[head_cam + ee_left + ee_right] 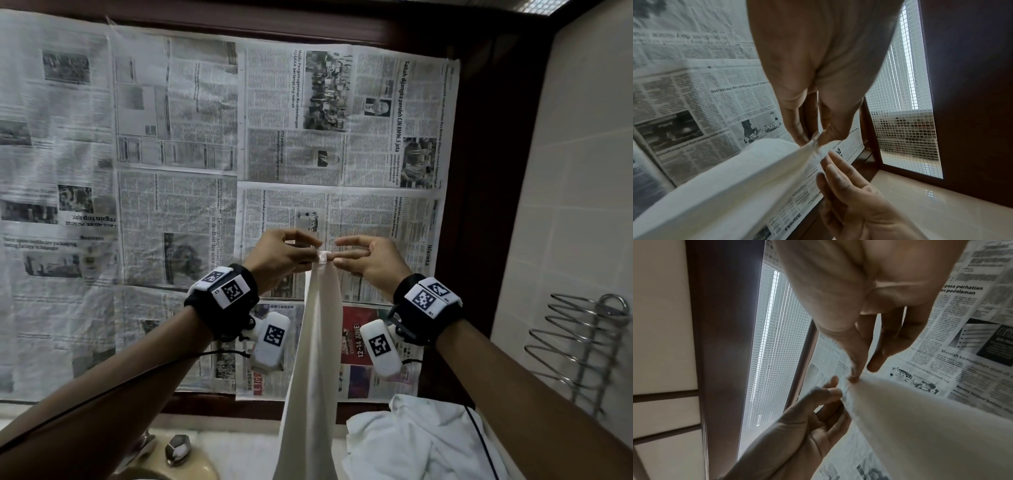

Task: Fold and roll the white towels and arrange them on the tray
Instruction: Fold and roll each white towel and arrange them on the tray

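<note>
left hand (281, 255) pinching white towel (317, 346) top corner | right hand (368, 262) pinching the same corner | towel hanging down between forearms

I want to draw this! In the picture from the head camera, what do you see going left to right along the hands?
Left hand → hanging white towel pinched at its top → right hand → wire rack on the wall.

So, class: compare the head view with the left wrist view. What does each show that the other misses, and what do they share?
Head view only: a heap of white towels, a wire rack and both wrist bands.
Left wrist view only: a mesh window.
Both: the left hand and right hand pinch the top of the hanging white towel before the newspaper.
</note>
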`<act>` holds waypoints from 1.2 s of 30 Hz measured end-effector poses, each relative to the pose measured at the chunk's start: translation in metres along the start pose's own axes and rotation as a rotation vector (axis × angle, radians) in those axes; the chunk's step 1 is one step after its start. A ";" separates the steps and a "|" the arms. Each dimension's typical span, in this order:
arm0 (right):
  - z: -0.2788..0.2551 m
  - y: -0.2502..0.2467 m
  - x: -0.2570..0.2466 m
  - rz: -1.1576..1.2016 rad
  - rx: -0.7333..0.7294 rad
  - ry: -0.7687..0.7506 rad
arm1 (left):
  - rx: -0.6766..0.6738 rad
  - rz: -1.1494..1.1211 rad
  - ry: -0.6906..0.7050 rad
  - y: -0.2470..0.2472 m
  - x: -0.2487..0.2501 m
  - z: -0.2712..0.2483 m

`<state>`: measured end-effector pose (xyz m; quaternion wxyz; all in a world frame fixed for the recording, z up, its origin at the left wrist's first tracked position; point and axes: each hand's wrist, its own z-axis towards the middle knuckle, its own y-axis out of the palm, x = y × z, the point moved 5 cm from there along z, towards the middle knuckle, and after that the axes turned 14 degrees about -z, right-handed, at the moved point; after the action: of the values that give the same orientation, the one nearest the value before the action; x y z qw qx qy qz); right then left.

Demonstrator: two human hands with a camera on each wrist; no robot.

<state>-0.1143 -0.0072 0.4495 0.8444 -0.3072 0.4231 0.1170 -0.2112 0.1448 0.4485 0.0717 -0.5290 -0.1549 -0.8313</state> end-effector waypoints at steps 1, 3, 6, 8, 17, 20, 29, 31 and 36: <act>0.000 -0.001 0.000 -0.026 0.010 -0.013 | 0.006 0.011 0.011 0.000 0.002 -0.002; 0.001 -0.003 0.001 -0.126 0.025 -0.044 | 0.015 0.030 0.021 -0.001 0.006 -0.003; 0.004 0.003 0.005 -0.443 -0.044 -0.126 | -0.018 0.062 0.012 -0.001 0.012 -0.005; 0.005 0.007 0.008 -0.511 -0.101 -0.136 | -0.050 0.094 0.012 -0.003 0.017 -0.005; 0.017 0.008 0.003 -0.556 -0.201 -0.183 | -0.213 0.799 0.165 -0.012 0.033 -0.015; 0.022 0.005 -0.008 -0.594 -0.115 -0.227 | -0.226 0.786 0.197 -0.010 0.037 -0.014; 0.024 -0.022 -0.026 -1.066 -0.033 -0.325 | -0.153 0.916 0.327 -0.026 0.066 0.007; 0.022 -0.025 -0.037 -1.275 0.063 -0.376 | -0.136 1.009 0.368 -0.024 0.073 0.010; 0.031 -0.033 -0.061 -1.396 0.233 -0.473 | -0.052 1.057 0.455 -0.022 0.098 0.020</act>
<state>-0.1165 -0.0103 0.5256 0.8179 -0.3797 -0.0537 -0.4289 -0.2422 0.1761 0.5405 0.4959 -0.3440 0.1703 -0.7789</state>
